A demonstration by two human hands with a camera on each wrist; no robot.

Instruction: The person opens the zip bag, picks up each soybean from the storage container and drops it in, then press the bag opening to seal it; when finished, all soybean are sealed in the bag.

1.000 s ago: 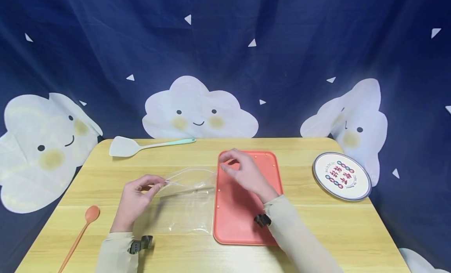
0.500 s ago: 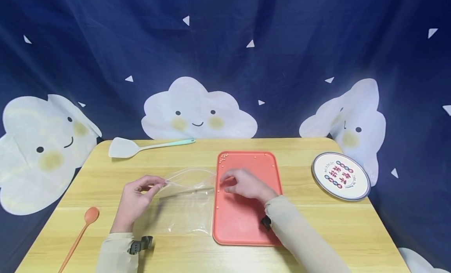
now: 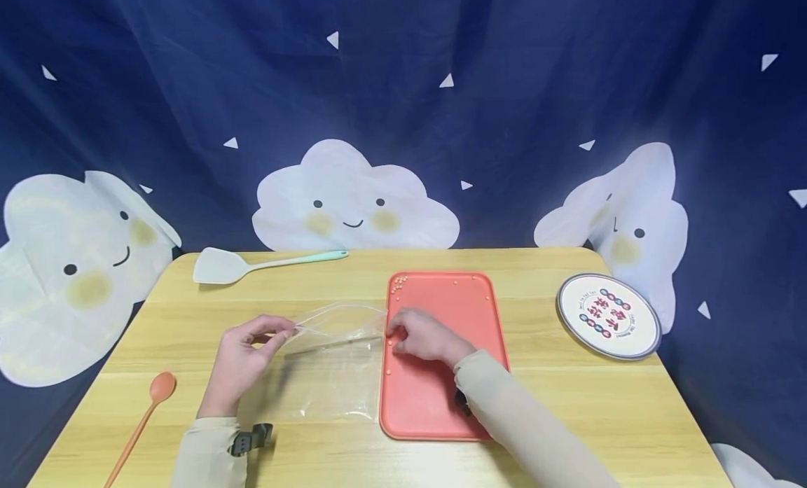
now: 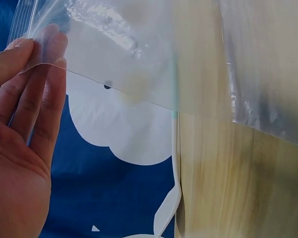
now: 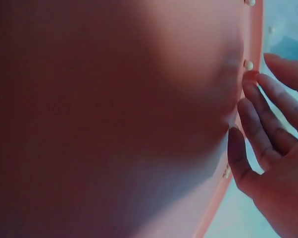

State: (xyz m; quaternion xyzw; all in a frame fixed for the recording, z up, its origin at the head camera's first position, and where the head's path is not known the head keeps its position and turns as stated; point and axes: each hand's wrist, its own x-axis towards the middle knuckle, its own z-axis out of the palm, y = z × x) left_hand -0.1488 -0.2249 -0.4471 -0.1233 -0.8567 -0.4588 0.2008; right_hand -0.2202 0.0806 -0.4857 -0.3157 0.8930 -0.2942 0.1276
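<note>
My left hand (image 3: 242,362) pinches the left corner of the mouth of a clear zip-lock bag (image 3: 340,376). The bag's mouth stands slightly apart, and its body lies toward the front of the table. In the left wrist view, thumb and fingers hold the bag's ridged zip edge (image 4: 21,22). My right hand (image 3: 429,336) is over the red tray (image 3: 435,411), fingertips bent down at its left rim. Small pale bean-like balls (image 3: 398,284) sit along the tray's rim, several at the far left corner. In the right wrist view, one ball (image 5: 248,65) lies by the relaxed fingers.
A white spatula (image 3: 221,267) with a mint handle lies along the far edge. An orange spoon (image 3: 162,386) is at the left, and a printed round plate (image 3: 621,341) at the right. Behind the table hangs a blue cloud-patterned curtain (image 3: 403,89).
My right hand has come down from the tray's far left corner toward the middle of its left rim, uncovering the balls in that corner. The left hand and bag have stayed put.
</note>
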